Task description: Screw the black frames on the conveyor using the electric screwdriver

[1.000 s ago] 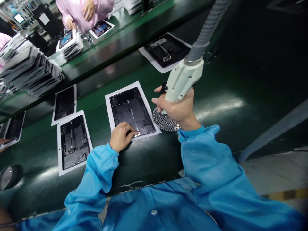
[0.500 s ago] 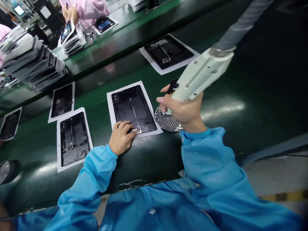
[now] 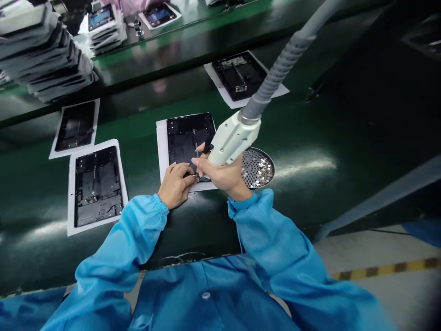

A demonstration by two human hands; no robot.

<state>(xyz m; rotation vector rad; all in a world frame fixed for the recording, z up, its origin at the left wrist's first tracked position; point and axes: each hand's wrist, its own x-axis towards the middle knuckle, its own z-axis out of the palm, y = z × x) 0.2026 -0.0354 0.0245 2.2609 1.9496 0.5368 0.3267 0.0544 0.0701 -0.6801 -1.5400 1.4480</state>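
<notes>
A black tablet housing [image 3: 184, 142] lies on a white sheet [image 3: 162, 149] in front of me, crossed by a thin cable strip. My left hand [image 3: 175, 185] rests at its lower edge, fingers curled and pressed together; what the fingertips hold is hidden. My right hand [image 3: 227, 175] is wrapped around a pale green electric screwdriver [image 3: 234, 137], with a grey ribbed sleeve at its top end. The driver leans over the housing's lower right, its tip close to my left fingertips and mostly covered. Beside my right hand sits a round perforated dish [image 3: 253, 161] holding small silver metal pieces.
More housings on white sheets lie to the left [image 3: 98, 184], farther left [image 3: 76, 126] and at the back right [image 3: 239, 76]. A tall stack of sheeted panels [image 3: 44, 55] stands at the far left. Behind a raised ledge sits a person in a pink sleeve [image 3: 132, 5].
My right hand has brought the electric screwdriver leftward from above the dish to the housing's lower edge. The metal pieces in the dish are now uncovered. My left hand stays at the housing.
</notes>
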